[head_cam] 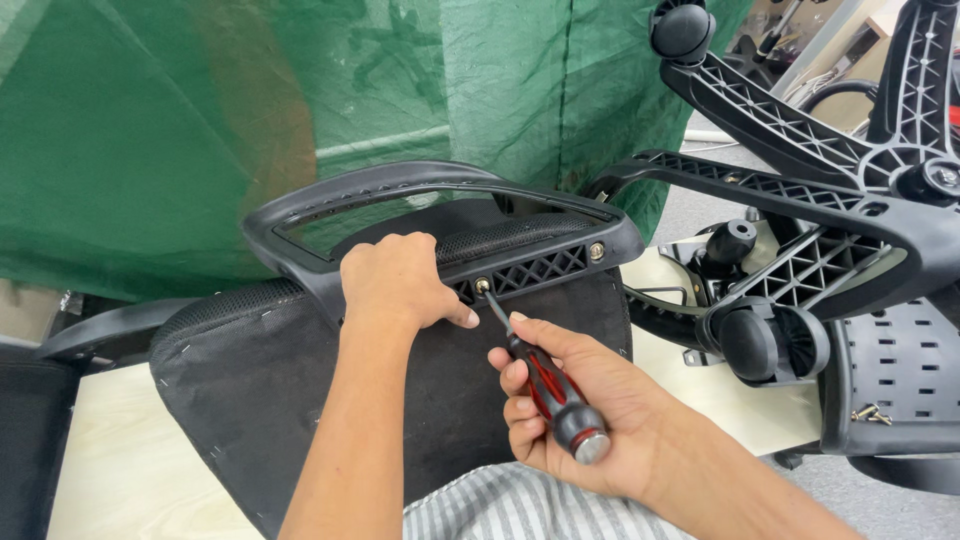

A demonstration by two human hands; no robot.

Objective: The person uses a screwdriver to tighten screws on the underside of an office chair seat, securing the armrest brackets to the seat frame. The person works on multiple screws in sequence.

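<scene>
Your right hand (575, 405) was wrapped round the red-black screwdriver (548, 388), grip low on the handle so the tip angled up-left into the screw (482, 286) just past your fingertips. Left hand (398, 283), just left of that tip, was clenched over the armrest (440, 225) bracket, prob. to steady it vs. the turning force. A 2nd screw (597, 252) sat further right on the bracket. Under both hands lay the seat (260, 390), upside down. Beyond, right: chair base (850, 170) w/ casters.

Matt black plastic armrest (440, 200); glossy screwdriver (548, 385) handle.
</scene>
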